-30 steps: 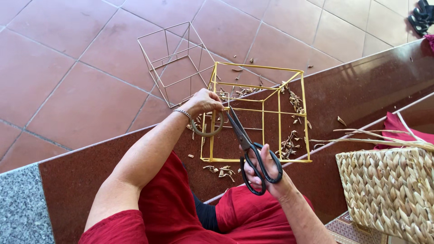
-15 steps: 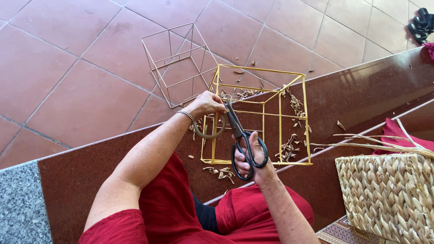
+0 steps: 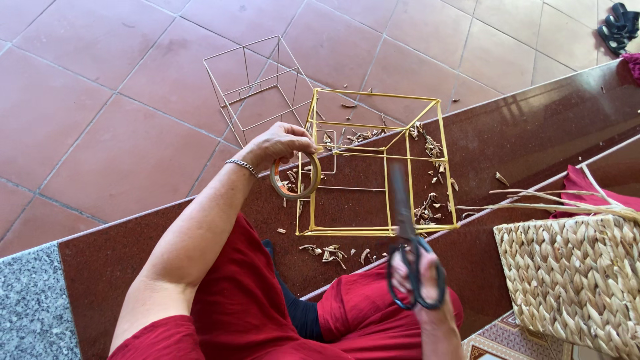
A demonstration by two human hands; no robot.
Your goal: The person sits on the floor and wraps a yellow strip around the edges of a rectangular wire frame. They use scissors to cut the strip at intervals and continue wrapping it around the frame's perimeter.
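Scissors [image 3: 408, 253] clear of yellow frame [image 3: 377, 167].

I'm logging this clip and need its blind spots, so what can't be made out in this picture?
Head view only:
- Black-handled scissors: blades motion-blurred, so open or closed is unclear.
- Right hand: fingers hidden behind the handle loops; wrist cut by the bottom edge.
- Round roll of tape: top covered by the left hand.
- Woven straw basket: cut off by right edge.
- Dark sandals: too small, in the corner.
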